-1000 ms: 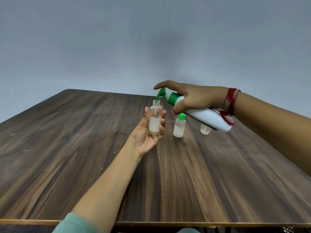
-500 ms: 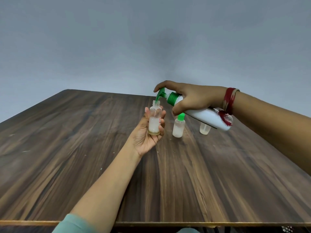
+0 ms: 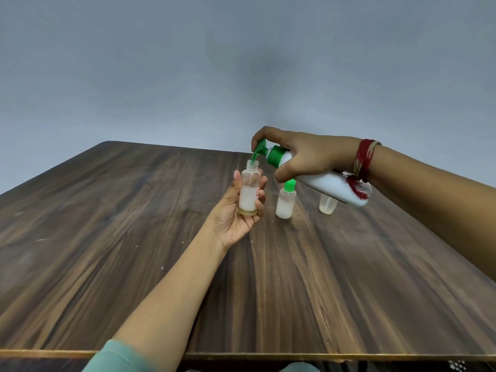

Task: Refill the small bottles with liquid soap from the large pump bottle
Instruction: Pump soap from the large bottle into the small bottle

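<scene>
My left hand (image 3: 234, 216) grips a small clear uncapped bottle (image 3: 249, 190), upright above the table and partly filled with whitish soap. My right hand (image 3: 303, 157) holds the large white pump bottle (image 3: 332, 187) tilted on its side, forefinger on the green pump head (image 3: 261, 149). The green spout tip points down into the small bottle's open mouth. A second small bottle with a green cap (image 3: 286, 201), filled with whitish soap, stands on the table just right of my left hand. A third small clear bottle (image 3: 327, 205) stands behind the pump bottle, its top hidden.
The dark wooden table (image 3: 134, 251) stretches wide to the left and toward me, its front edge at the bottom of the view. A plain grey wall rises behind it. A red thread band circles my right wrist (image 3: 362, 159).
Both hands and the bottles hold almost the same position; the pump bottle has shifted only slightly.
</scene>
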Available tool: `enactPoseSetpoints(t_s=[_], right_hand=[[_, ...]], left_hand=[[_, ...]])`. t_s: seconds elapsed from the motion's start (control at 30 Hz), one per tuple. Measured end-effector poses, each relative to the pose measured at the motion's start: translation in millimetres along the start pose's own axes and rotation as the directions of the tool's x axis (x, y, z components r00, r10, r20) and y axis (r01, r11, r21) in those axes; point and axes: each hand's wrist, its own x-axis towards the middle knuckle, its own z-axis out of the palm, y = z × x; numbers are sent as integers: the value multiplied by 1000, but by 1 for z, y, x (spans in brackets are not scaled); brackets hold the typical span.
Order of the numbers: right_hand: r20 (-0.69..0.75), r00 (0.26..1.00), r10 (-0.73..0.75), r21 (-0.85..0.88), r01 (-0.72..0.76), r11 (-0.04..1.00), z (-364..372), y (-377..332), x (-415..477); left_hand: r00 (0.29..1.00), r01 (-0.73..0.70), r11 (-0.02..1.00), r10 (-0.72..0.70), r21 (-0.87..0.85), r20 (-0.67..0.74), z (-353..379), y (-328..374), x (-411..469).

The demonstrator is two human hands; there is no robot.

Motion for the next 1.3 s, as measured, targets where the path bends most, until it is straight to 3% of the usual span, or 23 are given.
enactPoseSetpoints(t_s=[1.3], right_hand=[[9, 1000, -9, 89, 8, 996, 5, 6, 2]], left_hand=[[1000, -7, 1000, 7, 4, 5, -3, 1, 3]])
